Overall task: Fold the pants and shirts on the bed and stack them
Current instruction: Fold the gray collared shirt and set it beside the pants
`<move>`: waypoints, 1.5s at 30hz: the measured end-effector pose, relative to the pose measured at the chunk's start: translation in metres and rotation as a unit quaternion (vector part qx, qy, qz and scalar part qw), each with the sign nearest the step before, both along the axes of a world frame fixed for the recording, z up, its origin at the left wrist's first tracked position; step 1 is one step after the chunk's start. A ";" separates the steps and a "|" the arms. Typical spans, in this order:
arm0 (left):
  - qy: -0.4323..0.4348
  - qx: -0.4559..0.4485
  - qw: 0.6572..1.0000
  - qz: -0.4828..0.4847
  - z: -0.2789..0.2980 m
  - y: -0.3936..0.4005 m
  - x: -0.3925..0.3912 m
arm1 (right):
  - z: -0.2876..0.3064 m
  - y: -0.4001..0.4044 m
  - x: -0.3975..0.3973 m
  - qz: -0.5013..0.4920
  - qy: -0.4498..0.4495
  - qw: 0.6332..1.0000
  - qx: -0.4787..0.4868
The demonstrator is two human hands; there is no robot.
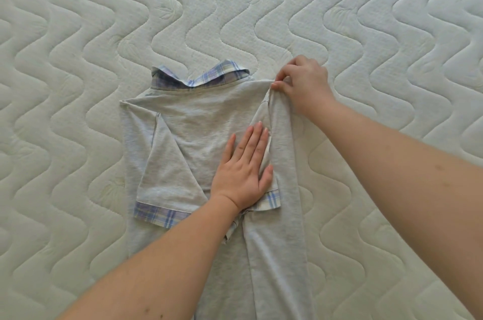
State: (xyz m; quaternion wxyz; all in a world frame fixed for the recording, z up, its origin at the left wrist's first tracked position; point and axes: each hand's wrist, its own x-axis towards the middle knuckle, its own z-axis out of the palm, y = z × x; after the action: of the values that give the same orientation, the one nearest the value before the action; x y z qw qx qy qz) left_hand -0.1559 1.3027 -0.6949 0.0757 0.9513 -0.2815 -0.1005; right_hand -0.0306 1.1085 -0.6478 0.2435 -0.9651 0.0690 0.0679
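Lying flat at frame centre on the quilted mattress [366, 18], the grey shirt [198, 121] runs down to the bottom edge, both plaid-cuffed sleeves folded inward. Left hand [243, 170] presses on it w/ fingers straight, mid-frame. Further up, right hand [300, 84] pinches the shirt's right shoulder fold, fingers curled. Plaid collar [198, 79] sits at the far end.

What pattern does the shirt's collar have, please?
Blue and lilac plaid collar, seen from the head view.
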 end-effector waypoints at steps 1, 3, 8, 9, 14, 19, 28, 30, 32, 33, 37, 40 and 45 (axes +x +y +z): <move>-0.001 0.001 1.000 0.004 -0.001 0.000 0.000 | -0.003 0.004 -0.002 -0.010 -0.022 1.000 0.008; -0.003 0.002 1.000 0.017 -0.001 0.000 0.001 | -0.009 0.009 -0.004 -0.022 -0.049 0.998 0.013; -0.009 -0.004 1.000 0.026 -0.003 0.000 0.001 | -0.016 0.003 -0.008 -0.068 -0.073 0.995 0.000; -0.009 0.000 1.000 0.026 -0.004 0.000 0.001 | -0.014 0.001 -0.010 -0.114 -0.088 0.989 0.040; 0.000 0.012 1.000 0.024 -0.006 -0.001 0.001 | 0.001 -0.002 -0.050 -0.152 -0.169 0.966 0.124; -0.011 0.004 1.000 0.026 -0.006 -0.002 0.000 | -0.005 0.031 -0.091 0.066 -0.097 0.993 0.026; 0.009 0.011 1.000 0.028 -0.004 -0.002 0.001 | -0.033 0.025 -0.060 0.210 0.017 0.966 -0.148; 0.013 0.013 0.999 0.028 -0.004 -0.002 0.002 | -0.037 0.025 -0.060 0.203 0.003 0.967 -0.153; 0.018 0.014 0.999 0.027 -0.004 -0.002 0.002 | -0.039 0.027 -0.060 0.180 -0.009 0.973 -0.147; 0.021 0.014 0.999 0.026 -0.004 -0.002 0.003 | -0.039 0.028 -0.060 0.169 -0.008 0.975 -0.140; 0.029 0.015 0.999 0.026 -0.003 -0.002 0.003 | -0.041 0.028 -0.058 0.148 0.014 0.982 -0.117; 0.031 0.023 0.999 0.030 -0.003 -0.002 0.003 | -0.044 0.028 -0.057 0.146 0.015 0.982 -0.121; 0.045 0.029 0.998 0.025 -0.003 -0.002 0.003 | -0.048 0.028 -0.056 0.140 0.011 0.981 -0.135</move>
State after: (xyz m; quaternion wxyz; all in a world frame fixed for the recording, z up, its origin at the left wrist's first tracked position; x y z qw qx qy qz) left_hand -0.1531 1.3003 -0.6981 0.0635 0.9544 -0.2509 -0.1491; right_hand -0.0868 1.1366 -0.6957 0.0980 -0.9884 -0.0560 0.1018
